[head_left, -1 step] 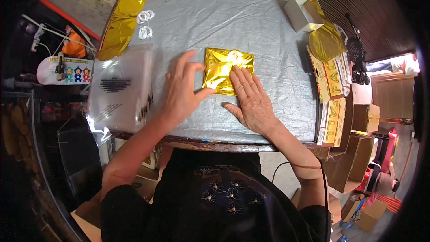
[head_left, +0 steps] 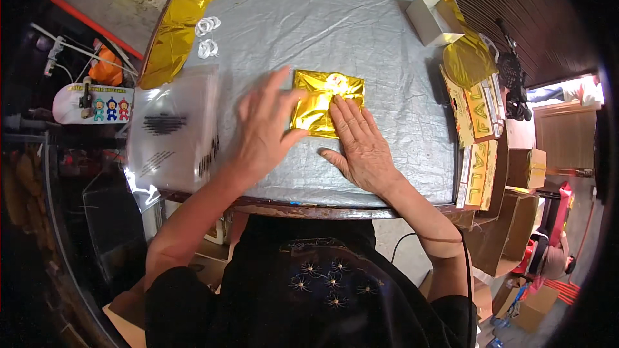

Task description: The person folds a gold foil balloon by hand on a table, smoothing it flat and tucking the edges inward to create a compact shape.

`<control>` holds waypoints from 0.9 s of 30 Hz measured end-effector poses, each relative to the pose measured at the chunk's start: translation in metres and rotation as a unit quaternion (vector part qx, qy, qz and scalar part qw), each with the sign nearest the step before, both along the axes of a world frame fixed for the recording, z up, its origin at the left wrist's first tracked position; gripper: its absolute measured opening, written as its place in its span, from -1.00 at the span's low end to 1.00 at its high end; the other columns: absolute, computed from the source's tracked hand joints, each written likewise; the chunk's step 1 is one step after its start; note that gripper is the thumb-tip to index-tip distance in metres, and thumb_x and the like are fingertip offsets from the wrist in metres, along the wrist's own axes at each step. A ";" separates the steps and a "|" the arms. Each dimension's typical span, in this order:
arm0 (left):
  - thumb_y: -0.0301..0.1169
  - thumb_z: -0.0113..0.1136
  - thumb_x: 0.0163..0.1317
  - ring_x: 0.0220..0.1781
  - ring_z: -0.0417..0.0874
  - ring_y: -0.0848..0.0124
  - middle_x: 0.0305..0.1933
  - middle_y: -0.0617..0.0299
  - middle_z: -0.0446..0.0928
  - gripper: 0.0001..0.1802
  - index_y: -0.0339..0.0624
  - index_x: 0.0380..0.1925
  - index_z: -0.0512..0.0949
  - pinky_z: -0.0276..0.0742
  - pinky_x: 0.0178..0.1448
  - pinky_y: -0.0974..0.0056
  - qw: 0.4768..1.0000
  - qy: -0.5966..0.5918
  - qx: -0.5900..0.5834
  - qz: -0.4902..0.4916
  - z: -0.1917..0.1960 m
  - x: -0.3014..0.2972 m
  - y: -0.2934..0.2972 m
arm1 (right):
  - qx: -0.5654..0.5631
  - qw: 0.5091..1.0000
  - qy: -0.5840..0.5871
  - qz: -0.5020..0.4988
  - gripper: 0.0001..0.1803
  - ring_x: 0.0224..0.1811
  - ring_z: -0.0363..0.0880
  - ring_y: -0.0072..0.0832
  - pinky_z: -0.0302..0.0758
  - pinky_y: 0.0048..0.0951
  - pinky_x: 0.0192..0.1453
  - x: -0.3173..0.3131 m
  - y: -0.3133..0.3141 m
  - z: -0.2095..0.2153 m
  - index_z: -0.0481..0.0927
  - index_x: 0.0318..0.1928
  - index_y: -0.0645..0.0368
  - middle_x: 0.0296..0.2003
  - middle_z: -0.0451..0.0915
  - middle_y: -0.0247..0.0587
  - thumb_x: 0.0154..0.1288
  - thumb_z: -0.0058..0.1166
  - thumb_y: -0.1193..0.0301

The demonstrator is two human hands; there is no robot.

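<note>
gold foil packet (head_left: pixel 320 104) partly under both hands (head_left: pixel 309 138)

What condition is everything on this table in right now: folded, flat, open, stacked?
Gold foil piece: folded into a flat rectangle, pressed under both hands.
Left hand: flat, fingers spread, on the foil's left edge.
Right hand: flat, palm down, fingers on the foil.
Clear plastic bags: stacked flat at the table's left edge.
White box: open, lying tilted.
Gold foil sheets: unfolded, draped over the far left edge.
Printed cards: stacked on the right.
</note>
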State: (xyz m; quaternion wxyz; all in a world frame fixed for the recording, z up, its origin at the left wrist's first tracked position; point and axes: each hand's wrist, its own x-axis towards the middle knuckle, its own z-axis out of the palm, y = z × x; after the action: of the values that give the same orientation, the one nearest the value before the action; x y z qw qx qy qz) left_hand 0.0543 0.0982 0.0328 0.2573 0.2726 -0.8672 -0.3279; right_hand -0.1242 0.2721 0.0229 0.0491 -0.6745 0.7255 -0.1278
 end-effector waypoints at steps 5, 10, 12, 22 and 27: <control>-0.12 0.22 0.49 0.75 0.14 0.21 0.74 0.16 0.17 -0.24 -0.16 0.60 0.30 -0.16 0.70 -0.37 0.943 -0.148 -0.250 -0.164 0.005 -0.009 0.002 | -0.006 1.000 0.006 -0.001 -0.01 0.74 0.04 -0.07 0.00 0.01 0.77 0.000 -0.001 0.001 0.14 0.64 0.31 0.66 0.14 0.05 0.52 0.08 -0.14; -0.03 0.11 0.55 0.76 0.11 0.20 0.72 0.10 0.18 -0.24 -0.29 0.57 0.30 -0.22 0.73 -0.32 0.945 -0.181 -0.228 -0.148 -0.007 -0.012 -0.001 | 0.002 1.000 -0.003 -0.006 -0.01 0.74 0.04 -0.07 0.00 -0.01 0.77 0.000 -0.001 0.000 0.15 0.63 0.32 0.66 0.14 0.05 0.52 0.08 -0.16; -0.03 0.12 0.54 0.77 0.09 0.21 0.72 0.06 0.17 -0.22 -0.30 0.57 0.29 -0.22 0.75 -0.29 0.947 -0.184 -0.223 -0.143 -0.009 -0.013 0.000 | -0.008 1.000 -0.007 -0.006 -0.01 0.74 0.04 -0.07 -0.02 0.02 0.77 0.000 -0.001 -0.002 0.15 0.63 0.32 0.66 0.13 0.05 0.52 0.07 -0.16; -0.10 0.10 0.55 0.80 -0.02 0.13 0.78 0.04 0.01 -0.16 -0.28 0.66 0.11 -0.22 0.76 -0.28 0.942 -0.221 -0.192 -0.162 -0.004 -0.013 0.001 | 0.013 1.000 0.016 -0.022 -0.03 0.73 0.05 -0.11 -0.08 0.11 0.77 -0.010 0.011 0.001 0.10 0.67 0.23 0.67 0.12 -0.05 0.54 0.02 -0.16; -0.02 0.12 0.54 0.77 0.07 0.18 0.74 0.07 0.11 -0.20 -0.29 0.59 0.24 -0.12 0.74 -0.28 0.945 -0.193 -0.217 -0.149 -0.009 -0.012 0.000 | 0.026 0.999 -0.003 -0.043 -0.07 0.77 -0.05 -0.09 -0.17 0.10 0.78 -0.045 0.021 0.010 -0.03 0.71 0.19 0.70 0.04 -0.02 0.61 -0.01 -0.05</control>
State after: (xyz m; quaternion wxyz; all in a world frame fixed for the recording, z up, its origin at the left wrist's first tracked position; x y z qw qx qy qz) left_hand 0.0424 0.0979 0.0233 0.0860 0.1363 -0.9811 -0.1074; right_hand -0.1693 0.2935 0.0326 0.0633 -0.6408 0.7567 -0.1133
